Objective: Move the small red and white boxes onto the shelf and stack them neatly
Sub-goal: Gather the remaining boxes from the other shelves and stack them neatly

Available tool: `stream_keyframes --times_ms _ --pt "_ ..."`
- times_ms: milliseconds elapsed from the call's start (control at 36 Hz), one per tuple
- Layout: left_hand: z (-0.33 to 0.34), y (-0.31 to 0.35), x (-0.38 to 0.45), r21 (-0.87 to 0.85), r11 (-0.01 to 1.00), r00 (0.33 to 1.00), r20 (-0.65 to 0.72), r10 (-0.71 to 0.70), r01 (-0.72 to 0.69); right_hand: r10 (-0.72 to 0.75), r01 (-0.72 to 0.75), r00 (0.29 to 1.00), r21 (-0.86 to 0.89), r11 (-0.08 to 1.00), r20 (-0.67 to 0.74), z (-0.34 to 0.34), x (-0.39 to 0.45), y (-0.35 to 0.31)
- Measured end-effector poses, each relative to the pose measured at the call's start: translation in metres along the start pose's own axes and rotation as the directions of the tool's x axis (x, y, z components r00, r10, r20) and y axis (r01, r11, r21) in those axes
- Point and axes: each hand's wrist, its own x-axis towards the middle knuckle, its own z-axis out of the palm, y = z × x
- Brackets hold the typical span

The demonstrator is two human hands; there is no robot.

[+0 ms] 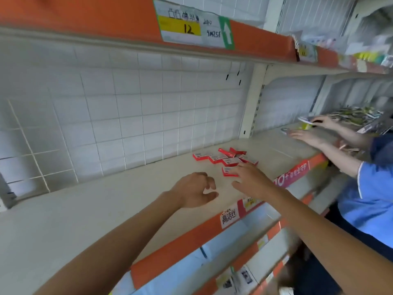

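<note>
Several small red and white boxes lie loosely scattered on the beige shelf, right of its middle. One box sits nearest me, and the fingertips of my right hand reach its right end. That hand is spread with straight fingers. My left hand hovers over the shelf just left of the boxes, fingers loosely curled, holding nothing.
A white wire grid backs the shelf. An orange shelf edge with a price label hangs overhead. At the right another person in a blue shirt has both hands on the neighbouring shelf. Lower shelves lie below.
</note>
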Motion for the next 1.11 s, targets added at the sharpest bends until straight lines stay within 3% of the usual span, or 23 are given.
stream_keyframes --times_ms 222,472,556,667,806,1111 --pt "0.012 -0.017 0.032 0.016 0.998 0.997 0.050 -0.055 0.054 0.032 -0.035 0.996 0.038 0.999 0.087 0.021 0.050 0.046" --pt "0.009 -0.025 0.033 0.040 0.979 0.980 0.002 -0.200 0.200 0.017 -0.021 0.974 0.013 1.000 0.224 0.035 0.088 0.070" --pt "0.006 -0.024 0.027 0.051 0.969 0.971 -0.018 -0.239 0.240 -0.074 0.062 0.974 0.061 0.996 0.216 0.032 0.092 0.069" --pt "0.001 -0.018 0.010 0.029 0.947 0.944 -0.098 -0.315 0.319 -0.260 0.242 0.962 0.178 0.954 0.088 0.026 0.097 0.057" --pt "0.013 -0.004 -0.032 -0.023 0.880 0.860 -0.201 -0.470 0.475 -0.425 0.420 0.904 0.276 0.865 -0.042 0.033 0.098 0.017" --pt "-0.003 0.024 -0.188 -0.047 0.632 0.561 -0.412 -0.718 0.774 -0.782 0.744 0.618 0.388 0.544 -0.088 0.064 0.049 -0.134"
